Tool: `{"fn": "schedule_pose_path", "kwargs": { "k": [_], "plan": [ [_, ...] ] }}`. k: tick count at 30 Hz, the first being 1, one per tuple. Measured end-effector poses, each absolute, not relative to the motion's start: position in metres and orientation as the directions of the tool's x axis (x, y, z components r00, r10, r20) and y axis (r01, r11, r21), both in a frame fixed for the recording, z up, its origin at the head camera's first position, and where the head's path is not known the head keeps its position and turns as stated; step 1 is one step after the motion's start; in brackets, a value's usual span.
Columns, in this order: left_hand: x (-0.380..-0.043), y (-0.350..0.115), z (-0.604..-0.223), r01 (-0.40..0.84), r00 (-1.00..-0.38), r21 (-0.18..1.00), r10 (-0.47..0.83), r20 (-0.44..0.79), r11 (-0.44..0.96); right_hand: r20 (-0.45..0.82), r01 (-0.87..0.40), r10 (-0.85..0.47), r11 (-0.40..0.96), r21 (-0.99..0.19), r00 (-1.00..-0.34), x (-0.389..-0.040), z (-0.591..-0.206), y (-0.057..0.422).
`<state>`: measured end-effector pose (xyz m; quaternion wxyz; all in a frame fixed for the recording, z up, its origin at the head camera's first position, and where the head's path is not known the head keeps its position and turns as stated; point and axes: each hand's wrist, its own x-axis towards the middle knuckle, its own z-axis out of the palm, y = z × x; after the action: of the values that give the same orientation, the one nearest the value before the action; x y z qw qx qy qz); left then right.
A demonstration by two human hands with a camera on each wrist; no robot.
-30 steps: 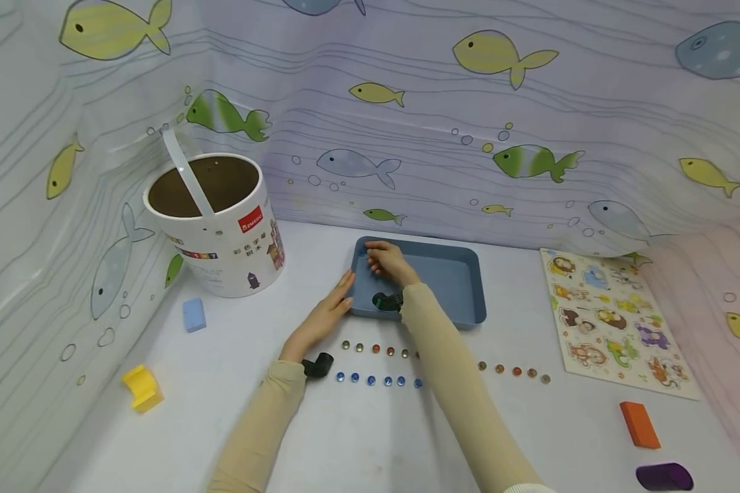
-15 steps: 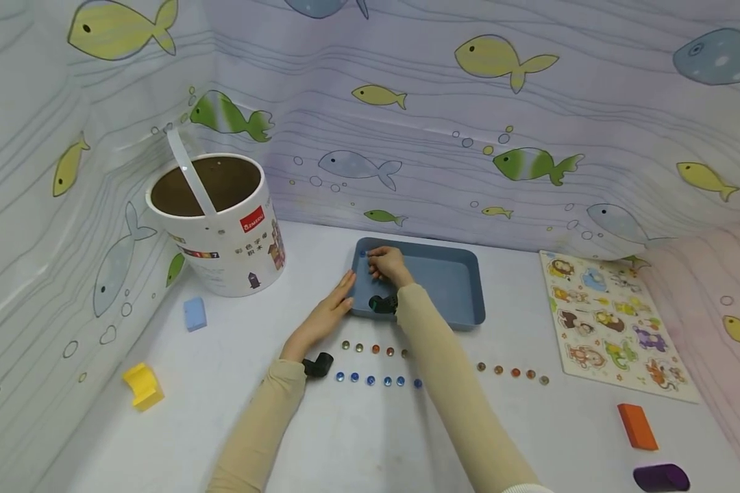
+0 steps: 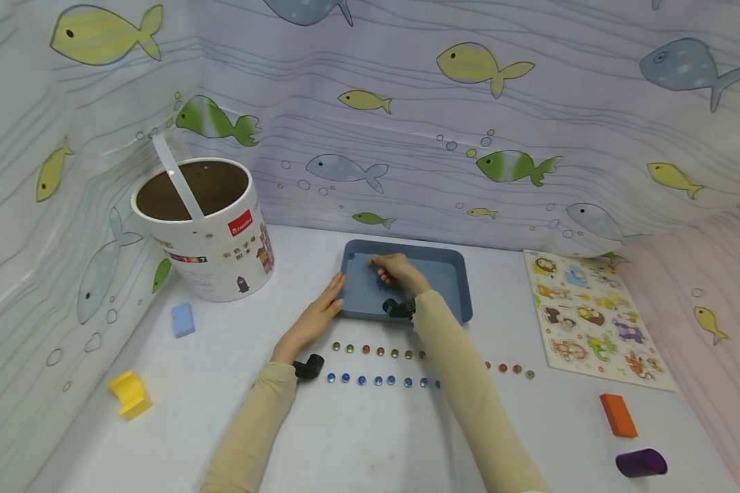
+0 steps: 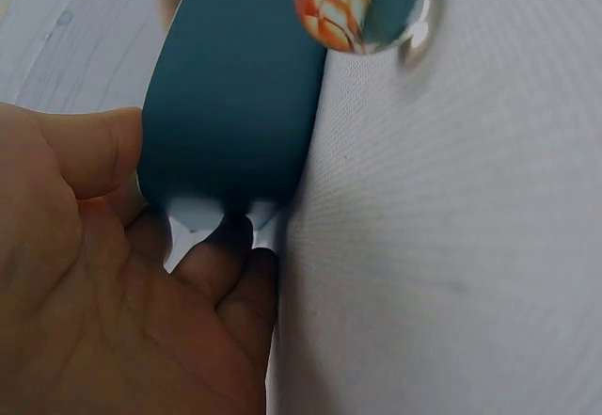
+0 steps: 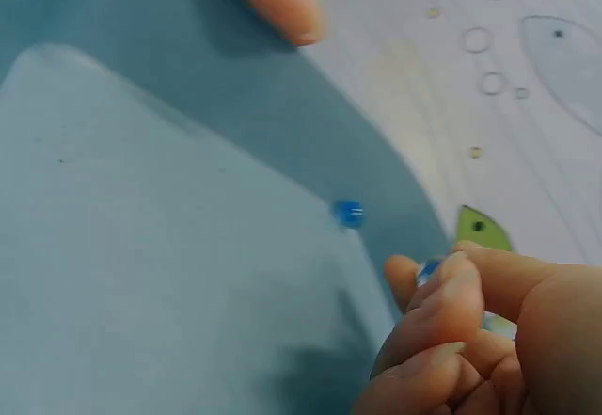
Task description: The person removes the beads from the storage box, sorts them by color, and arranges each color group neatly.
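My left hand [image 3: 316, 316] lies against the left wall of the shallow blue-grey tray [image 3: 462, 287], fingers extended along it; in the left wrist view its thumb [image 4: 103, 151] touches the tray's outer side. Over the tray, my right hand [image 3: 399, 270] pinches a small blue glass marble [image 5: 430, 269] between thumb and fingertips, partly hidden by them. Another blue marble [image 5: 349, 214] sits in the tray's far left corner, apart from the right hand. Nearer on the table run a row of blue marbles [image 3: 362, 380] and a row of brown and orange marbles [image 3: 380, 351], both partly covered by the right sleeve.
A white bucket [image 3: 222, 260] with a handle stands at the back left. Blue [image 3: 183, 320] and yellow [image 3: 131, 395] blocks lie on the left. An animal puzzle board [image 3: 592, 322], an orange block [image 3: 619, 415] and a purple block [image 3: 641, 463] are on the right. Fish-print curtain surrounds the table.
My right hand has drawn back rightward from the tray's far left corner, where a blue marble now shows. The left hand has stayed at the tray. The head view has shifted slightly.
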<state>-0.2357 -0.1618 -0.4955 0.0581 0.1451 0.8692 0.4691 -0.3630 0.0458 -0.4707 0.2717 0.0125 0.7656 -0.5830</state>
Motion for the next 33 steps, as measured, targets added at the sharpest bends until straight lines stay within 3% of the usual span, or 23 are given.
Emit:
{"fn": "schedule_pose_path", "kwargs": {
  "k": [18, 24, 33],
  "plan": [
    [-0.235, -0.161, -0.496, 0.214, -0.949, 0.831, 0.313, 0.051, 0.514, -0.265, 0.216, -0.444, 0.158, -0.963, -0.856, -0.310, -0.419, 0.120],
    [-0.234, -0.163, -0.495, 0.212, -0.949, 0.836, 0.311, 0.052, 0.507, -0.190, 0.195, -0.533, 0.048, -0.980, -0.825, -0.281, -0.414, 0.137],
    [-0.235, -0.162, -0.495, 0.212, -0.948, 0.837, 0.314, 0.051, 0.505, -0.138, 0.173, -0.574, -0.006, -0.985, -0.807, -0.235, -0.428, 0.177]
  ]
}}
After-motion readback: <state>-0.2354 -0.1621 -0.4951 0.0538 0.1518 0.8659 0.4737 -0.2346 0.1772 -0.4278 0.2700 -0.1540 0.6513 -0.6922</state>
